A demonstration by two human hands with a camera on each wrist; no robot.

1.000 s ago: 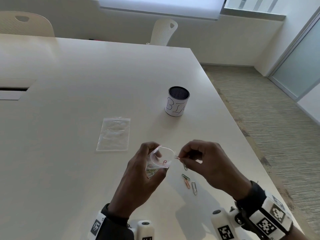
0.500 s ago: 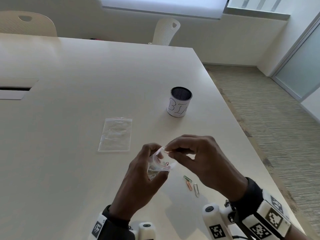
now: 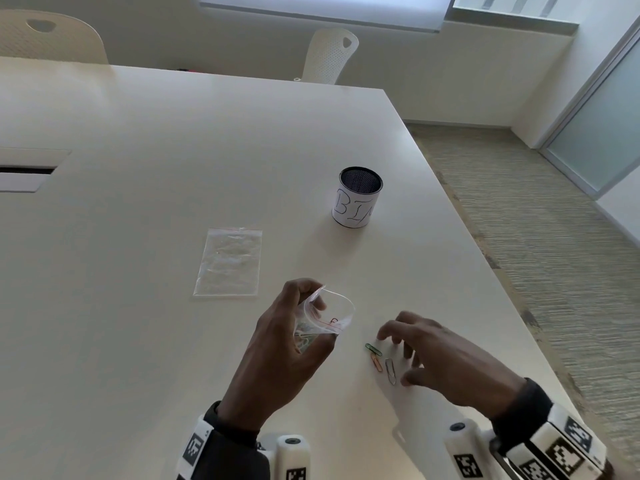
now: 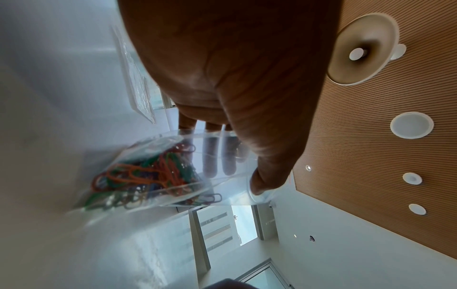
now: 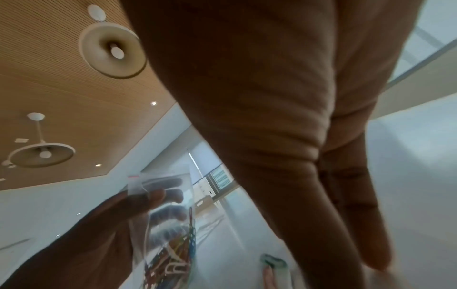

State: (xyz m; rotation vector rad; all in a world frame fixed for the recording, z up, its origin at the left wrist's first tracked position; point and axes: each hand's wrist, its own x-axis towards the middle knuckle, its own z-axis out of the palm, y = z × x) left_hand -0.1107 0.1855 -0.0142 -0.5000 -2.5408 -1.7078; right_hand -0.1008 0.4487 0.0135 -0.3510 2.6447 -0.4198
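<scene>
My left hand (image 3: 294,334) holds a small clear zip bag (image 3: 329,315) above the table with its mouth held open; several coloured paper clips (image 4: 143,176) lie inside it. On the table to its right lie three loose clips: a green one (image 3: 373,348), an orange one (image 3: 376,362) and a silver one (image 3: 390,371). My right hand (image 3: 412,351) hovers just right of them, fingers spread and relaxed, holding nothing. In the right wrist view the bag (image 5: 170,224) and the green clip (image 5: 273,261) show below the straight fingers (image 5: 358,224).
An empty flat zip bag (image 3: 228,263) lies on the white table (image 3: 138,306) left of centre. A mesh cup with a white label (image 3: 358,197) stands farther back. The table's right edge (image 3: 491,271) runs close to my right hand. Two white chairs stand behind.
My right hand, which held a clip at the bag's mouth, has left the bag and dropped down right to the loose clips on the table, now empty. The left hand keeps the bag.
</scene>
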